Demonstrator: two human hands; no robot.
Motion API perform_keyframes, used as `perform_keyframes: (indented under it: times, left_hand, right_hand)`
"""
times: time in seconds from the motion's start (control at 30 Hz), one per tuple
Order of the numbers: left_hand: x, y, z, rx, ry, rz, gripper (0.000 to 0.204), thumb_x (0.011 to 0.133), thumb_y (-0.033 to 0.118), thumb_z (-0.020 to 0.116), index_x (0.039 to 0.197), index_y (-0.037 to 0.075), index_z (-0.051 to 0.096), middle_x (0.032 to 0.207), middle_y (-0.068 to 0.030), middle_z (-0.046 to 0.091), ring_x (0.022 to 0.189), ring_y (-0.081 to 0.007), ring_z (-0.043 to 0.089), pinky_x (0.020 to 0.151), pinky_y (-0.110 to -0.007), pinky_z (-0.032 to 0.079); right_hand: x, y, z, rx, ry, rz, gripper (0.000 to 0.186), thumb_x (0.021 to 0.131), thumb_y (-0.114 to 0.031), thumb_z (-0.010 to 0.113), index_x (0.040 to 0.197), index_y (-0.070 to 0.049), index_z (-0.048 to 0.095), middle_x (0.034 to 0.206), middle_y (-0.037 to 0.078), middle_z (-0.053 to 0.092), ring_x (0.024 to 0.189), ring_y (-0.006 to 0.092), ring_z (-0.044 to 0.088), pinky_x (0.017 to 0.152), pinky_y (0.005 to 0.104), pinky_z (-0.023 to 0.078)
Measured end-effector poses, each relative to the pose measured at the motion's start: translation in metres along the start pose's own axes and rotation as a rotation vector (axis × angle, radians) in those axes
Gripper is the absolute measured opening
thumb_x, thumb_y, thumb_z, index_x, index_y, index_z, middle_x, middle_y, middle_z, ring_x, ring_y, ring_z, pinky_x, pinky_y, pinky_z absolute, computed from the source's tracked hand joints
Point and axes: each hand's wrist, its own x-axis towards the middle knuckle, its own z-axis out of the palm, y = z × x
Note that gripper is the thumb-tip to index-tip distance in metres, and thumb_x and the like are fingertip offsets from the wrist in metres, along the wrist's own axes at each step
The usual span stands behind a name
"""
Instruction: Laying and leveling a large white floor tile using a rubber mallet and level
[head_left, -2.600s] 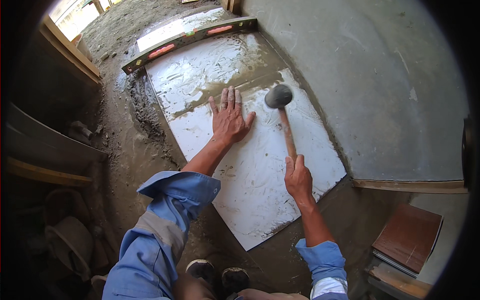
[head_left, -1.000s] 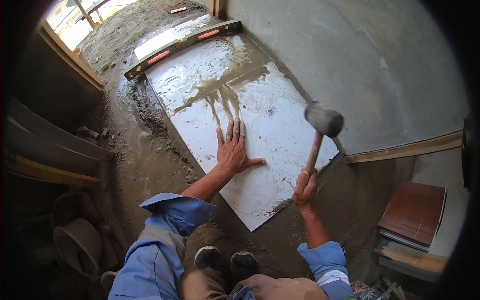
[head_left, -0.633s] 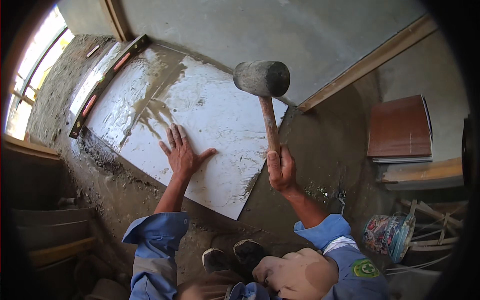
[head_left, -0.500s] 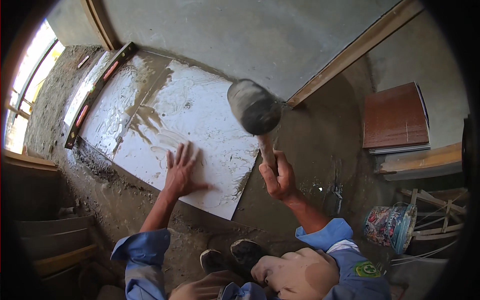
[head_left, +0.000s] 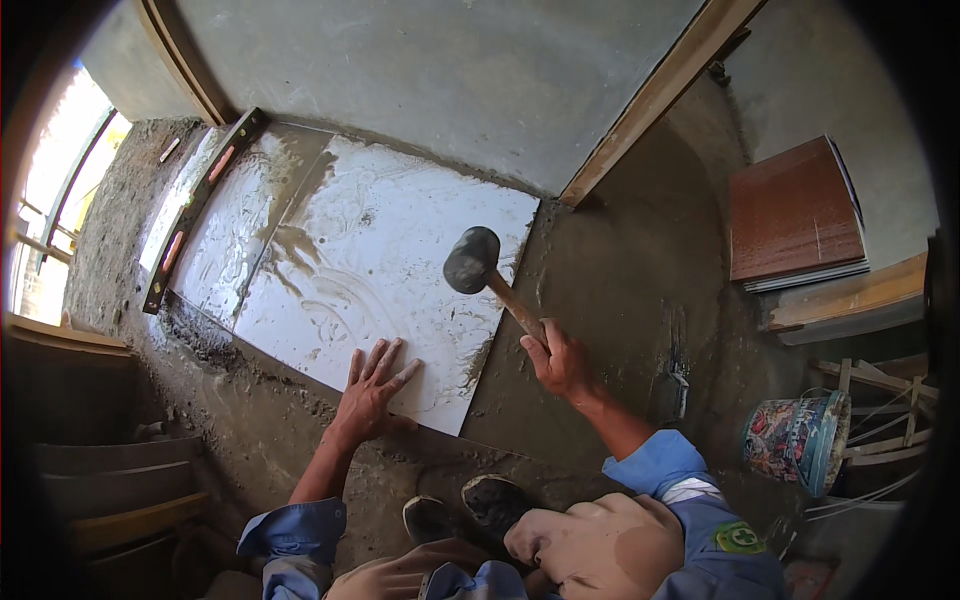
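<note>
My left hand (head_left: 372, 398), fingers spread, rests on the near edge of a large white floor tile (head_left: 385, 240) smeared with grey slurry. In my right hand (head_left: 560, 360) is the wooden handle of a rubber mallet (head_left: 471, 260); its black head hangs over the tile's right half. A second white tile (head_left: 220, 270) adjoins it on the left, with slurry over the joint. A long spirit level (head_left: 202, 205) lies across the left end of that tile.
Wet mortar floor (head_left: 600, 290) borders the tile on the right. A stack of brown tiles (head_left: 795, 210) lies at the right, with a bucket (head_left: 785, 440) and wooden scraps (head_left: 890, 410) below. A grey wall (head_left: 430, 80) and wooden door frame (head_left: 650, 110) stand beyond. Boards (head_left: 120, 480) are at lower left.
The view has turned toward the right. My left hand has slid down to the tile's near edge. The mallet has been swung and its head now sits lower, angled leftward over the tile.
</note>
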Motion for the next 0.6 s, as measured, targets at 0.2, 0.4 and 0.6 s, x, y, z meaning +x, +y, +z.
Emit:
perform_keyframes:
  times: [0.2, 0.4, 0.6]
  left_hand:
    - [0.002, -0.001, 0.014, -0.006, 0.012, -0.001, 0.116, 0.055, 0.045, 0.093, 0.157, 0.031, 0.04, 0.169, -0.01, 0.022, 0.157, -0.0344, 0.015, 0.126, -0.059, 0.009]
    - [-0.008, -0.005, -0.008, -0.064, 0.094, -0.057, 0.098, 0.066, 0.043, 0.089, 0.152, 0.019, 0.048, 0.165, -0.0119, 0.032, 0.154, -0.0353, 0.024, 0.124, -0.058, 0.02]
    - [-0.054, -0.034, -0.022, -0.271, 0.549, -0.466, 0.056, 0.088, 0.023, 0.077, 0.139, 0.007, 0.059, 0.136, -0.0159, 0.064, 0.116, -0.0315, 0.065, 0.097, -0.041, 0.053]
  right_hand:
    - [0.013, 0.013, 0.004, -0.099, -0.199, 0.134, 0.035, 0.101, -0.039, 0.06, 0.106, -0.005, 0.055, 0.082, 0.023, 0.068, 0.073, 0.0468, 0.066, 0.061, 0.053, 0.052]
    - [-0.03, -0.035, -0.011, 0.21, -0.174, -0.058, 0.034, 0.097, -0.036, 0.068, 0.103, -0.004, 0.06, 0.078, 0.022, 0.067, 0.071, 0.0457, 0.067, 0.059, 0.0499, 0.052]
    - [-0.136, -0.03, 0.006, 0.221, -0.414, -0.259, 0.039, 0.088, -0.034, 0.078, 0.107, -0.003, 0.064, 0.085, 0.019, 0.069, 0.075, 0.042, 0.07, 0.062, 0.0471, 0.055]
